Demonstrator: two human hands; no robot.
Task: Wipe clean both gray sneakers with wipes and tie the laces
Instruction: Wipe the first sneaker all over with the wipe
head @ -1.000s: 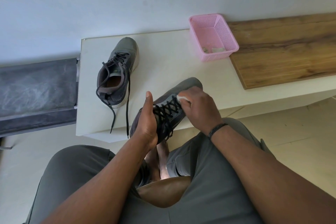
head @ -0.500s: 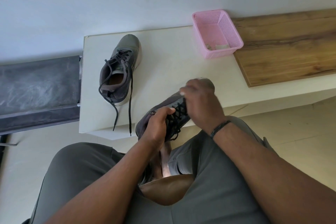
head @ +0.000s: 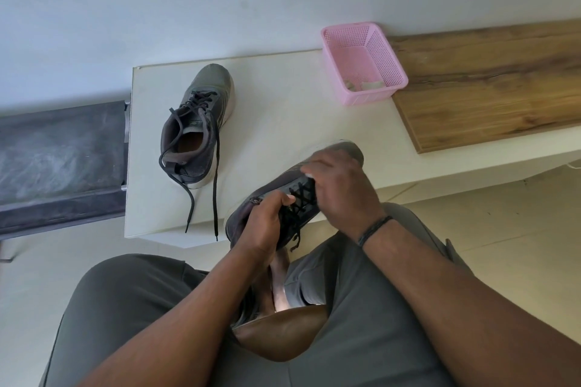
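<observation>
while tilted over the table edge, sneaker (head: 283, 198) in left grip (head: 264, 226), right grip (head: 339, 185) curled on its laces

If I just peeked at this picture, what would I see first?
Right in the middle, two hands hold a gray sneaker over the table edge: the left hand grips its heel end and the right hand is curled over the laces and toe. Behind it, the other sneaker stands on the white table with loose black laces hanging over the front edge. A bright pink basket sits at the back right.
</observation>
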